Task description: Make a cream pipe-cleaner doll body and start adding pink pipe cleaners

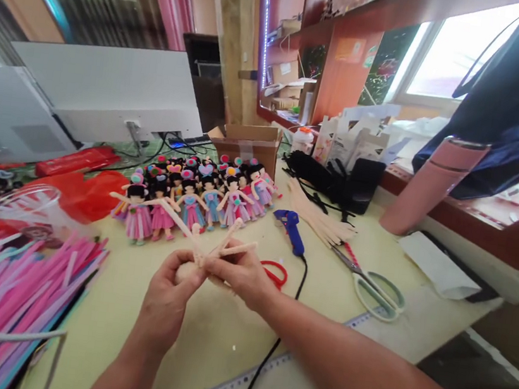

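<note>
Above the tabletop, my left hand (177, 286) pinches a cream-coloured figure (198, 256) of bent pipe cleaners, its thumb and fingers closed round the lower part. My right hand (240, 272) has its fingers pressed together on the same figure from the right. Several fuzzy stems stick up and outward from between both hands; the part inside the fingers is hidden. Just beyond stand rows of small pipe-cleaner dolls (191, 201) with black hair and pink or blue skirts. Beside my right hand lies a red-handled tool (276, 274), partly covered by that hand.
A blue glue gun (291, 227) with a black cord, scissors (378, 293) and cream pipe cleaners (318, 215) lie to the right. A ruler (235, 379) crosses the table's front. Coloured pipe cleaners (12, 289) are heaped at left. A pink bottle (433, 185) stands back right.
</note>
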